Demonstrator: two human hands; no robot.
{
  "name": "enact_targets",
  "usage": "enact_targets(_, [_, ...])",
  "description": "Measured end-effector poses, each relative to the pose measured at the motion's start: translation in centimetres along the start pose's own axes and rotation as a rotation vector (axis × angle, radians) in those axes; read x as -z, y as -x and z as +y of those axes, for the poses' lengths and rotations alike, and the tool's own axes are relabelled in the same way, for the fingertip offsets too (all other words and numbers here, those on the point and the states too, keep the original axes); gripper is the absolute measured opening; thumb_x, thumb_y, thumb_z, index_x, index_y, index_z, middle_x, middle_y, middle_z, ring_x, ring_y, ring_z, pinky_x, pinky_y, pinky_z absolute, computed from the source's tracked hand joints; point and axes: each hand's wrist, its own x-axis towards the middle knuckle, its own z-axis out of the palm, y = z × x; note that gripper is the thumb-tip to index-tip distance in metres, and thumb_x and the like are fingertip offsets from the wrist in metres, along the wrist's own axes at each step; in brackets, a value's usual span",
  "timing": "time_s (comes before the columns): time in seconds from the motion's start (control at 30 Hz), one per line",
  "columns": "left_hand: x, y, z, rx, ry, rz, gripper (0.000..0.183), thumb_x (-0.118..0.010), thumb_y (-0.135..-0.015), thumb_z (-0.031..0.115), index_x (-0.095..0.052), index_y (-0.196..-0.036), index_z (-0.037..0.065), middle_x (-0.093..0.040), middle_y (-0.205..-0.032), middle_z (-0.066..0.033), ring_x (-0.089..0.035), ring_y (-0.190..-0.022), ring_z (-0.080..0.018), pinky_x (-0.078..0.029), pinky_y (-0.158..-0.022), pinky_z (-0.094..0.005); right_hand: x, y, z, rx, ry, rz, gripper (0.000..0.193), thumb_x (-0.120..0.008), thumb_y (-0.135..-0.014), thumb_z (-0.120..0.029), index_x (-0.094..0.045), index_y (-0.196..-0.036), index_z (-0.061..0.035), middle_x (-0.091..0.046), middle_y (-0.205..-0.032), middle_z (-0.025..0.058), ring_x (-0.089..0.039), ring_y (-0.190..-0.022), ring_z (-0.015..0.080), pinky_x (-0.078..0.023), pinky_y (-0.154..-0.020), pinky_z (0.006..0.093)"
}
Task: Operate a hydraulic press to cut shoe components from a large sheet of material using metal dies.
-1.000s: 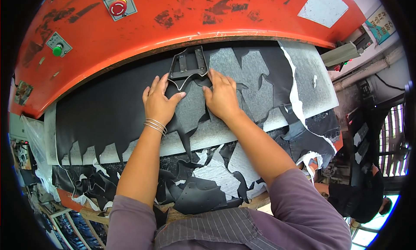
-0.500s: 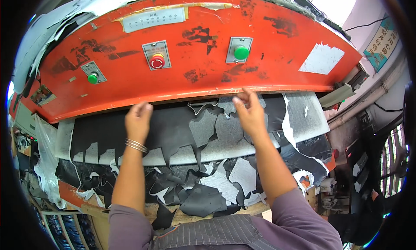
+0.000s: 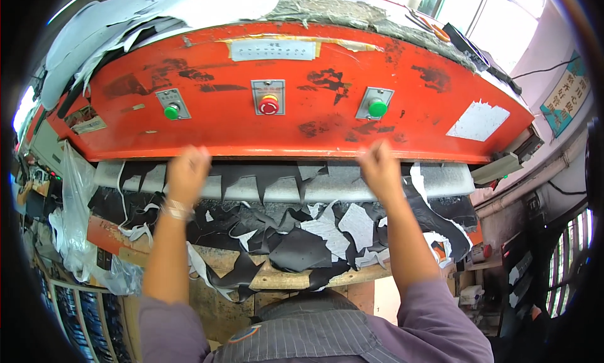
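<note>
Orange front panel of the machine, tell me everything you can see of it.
The orange front panel is broad, painted and metal-looking, marked with black scuffs. Across it sit a green button, a red button and another green button, each on a grey plate. A white label is taped near the top; a torn white sheet sticks on the right. The lower edge stretches above a pale board. The left hand and right hand, both blurred, overlap that edge in the picture; contact is unclear.

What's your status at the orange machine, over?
Left hand, right hand: below green buttons, seemingly empty. Black sheet partly hidden by orange machine. Scraps heaped in front.
</note>
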Motion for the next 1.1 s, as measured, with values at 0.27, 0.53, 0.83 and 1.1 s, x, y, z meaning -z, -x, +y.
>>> enact_targets(0.27, [-4.7,22.8,4.8,-0.093,-0.121,-0.442,0.017,-0.064,-0.082,0.026,-0.069,-0.078,0.010,-0.063,-0.077,-0.0077,-0.060,-0.076,-0.0291,-0.049,-0.068,-0.0397,1.0,22.8,-0.1,0.260,0.585,-0.632,0.056,-0.083,-0.058,-0.032,-0.062,-0.103,-0.0043,-0.057,-0.093,0.0107,-0.055,-0.092,0.0311,-0.047,-0.078,0.0387])
enact_targets(0.53, [-6.4,24.1,4.3,-0.093,-0.166,-0.232,0.016,-0.064,-0.074,0.022,-0.065,-0.067,0.008,-0.060,-0.070,-0.0087,-0.058,-0.071,-0.0292,-0.047,-0.064,-0.0405,-0.2,23.4,0.3,0.320,0.559,-0.504,0.043,-0.084,-0.052,-0.024,-0.064,-0.085,-0.0050,-0.054,-0.082,0.0096,-0.054,-0.082,0.0289,-0.048,-0.069,0.0382])
enact_targets(0.83, [-3.6,19.4,2.6,0.053,0.062,-0.588,0.019,-0.067,-0.081,0.028,-0.073,-0.083,0.010,-0.065,-0.074,-0.0076,-0.061,-0.073,-0.0272,-0.050,-0.065,-0.0358,-1.4,6.0,0.7,0.330,0.318,-0.904,0.028,-0.071,-0.082,-0.025,-0.068,-0.101,-0.0054,-0.067,-0.101,0.0137,-0.063,-0.094,0.0323,-0.050,-0.083,0.0391])
enact_targets(1.1, [-6.8,7.6,3.2,0.135,0.307,-0.552,0.019,-0.064,-0.086,0.024,-0.069,-0.092,0.007,-0.067,-0.084,-0.0110,-0.063,-0.080,-0.0285,-0.050,-0.070,-0.0366,-12.4,-13.4,6.4,0.904,0.642,-0.552,0.020,-0.066,-0.078,-0.020,-0.066,-0.096,-0.0112,-0.062,-0.099,0.0035,-0.055,-0.101,0.0219,-0.043,-0.084,0.0354])
